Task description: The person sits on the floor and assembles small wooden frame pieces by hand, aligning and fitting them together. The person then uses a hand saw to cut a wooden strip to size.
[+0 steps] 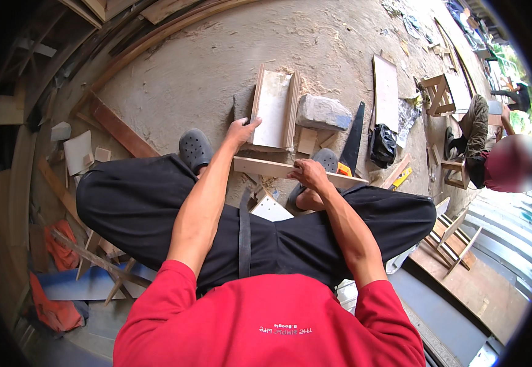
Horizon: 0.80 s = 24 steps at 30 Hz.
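In front of me on the ground rests a shallow wooden box (292, 110), with a pale bottom and two long side walls. My left hand (241, 131) is closed at the near end of its left wall, fingers over the edge. My right hand (310, 174) grips a narrow wooden board (258, 167) by its top edge. That board lies crosswise between my feet and the box, its right end over my right knee. Part of it is hidden by the hand.
A pale stone block (324, 112) sits right of the box, then a handsaw (354, 137) with a black blade. Beyond are a black plastic bag (383, 145) and a long pale board (385, 92). Scrap wood lies left. Another person (511, 162) sits at the far right.
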Tool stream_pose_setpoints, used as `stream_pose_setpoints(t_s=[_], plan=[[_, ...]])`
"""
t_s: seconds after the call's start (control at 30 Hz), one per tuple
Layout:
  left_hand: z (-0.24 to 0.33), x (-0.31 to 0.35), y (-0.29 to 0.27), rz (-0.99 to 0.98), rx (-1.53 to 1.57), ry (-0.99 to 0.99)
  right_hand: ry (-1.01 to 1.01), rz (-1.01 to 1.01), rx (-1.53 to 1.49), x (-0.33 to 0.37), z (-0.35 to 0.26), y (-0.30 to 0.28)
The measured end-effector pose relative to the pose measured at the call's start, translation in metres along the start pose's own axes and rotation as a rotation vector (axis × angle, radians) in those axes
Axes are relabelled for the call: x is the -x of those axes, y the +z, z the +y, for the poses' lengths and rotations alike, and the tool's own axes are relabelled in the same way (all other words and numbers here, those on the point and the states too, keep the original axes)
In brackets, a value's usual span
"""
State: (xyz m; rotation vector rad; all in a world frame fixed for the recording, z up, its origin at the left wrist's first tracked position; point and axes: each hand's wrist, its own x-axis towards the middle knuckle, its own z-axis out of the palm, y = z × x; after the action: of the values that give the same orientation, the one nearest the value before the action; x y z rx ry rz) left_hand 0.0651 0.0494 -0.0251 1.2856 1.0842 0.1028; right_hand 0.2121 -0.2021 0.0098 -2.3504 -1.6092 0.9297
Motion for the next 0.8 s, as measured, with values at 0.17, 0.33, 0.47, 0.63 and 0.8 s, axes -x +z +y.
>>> stream_pose_setpoints(t_s=[0.17, 0.33, 0.47, 0.63, 0.8], plan=[[-0.006, 0.002, 0.0, -0.052, -0.14, 0.051, -0.097, 0.077, 0.033, 0.001, -0.002, -0.001], [-0.007, -0.003, 0.003, -0.026, -0.217, 0.063, -0.141, 0.089, 0.049, 0.003, 0.004, 0.001], [0.006, 0.007, 0.001, -0.057, -0.171, 0.018, -0.212, 0.094, 0.132, 0.003, 0.007, -0.012], [-0.003, 0.002, 0.001, 0.024, -0.185, 0.013, -0.248, 0.058, 0.184, 0.01, 0.023, -0.035], [-0.005, 0.004, 0.003, -0.013, -0.2, -0.011, -0.19, 0.095, 0.216, 0.026, 0.028, -0.067]])
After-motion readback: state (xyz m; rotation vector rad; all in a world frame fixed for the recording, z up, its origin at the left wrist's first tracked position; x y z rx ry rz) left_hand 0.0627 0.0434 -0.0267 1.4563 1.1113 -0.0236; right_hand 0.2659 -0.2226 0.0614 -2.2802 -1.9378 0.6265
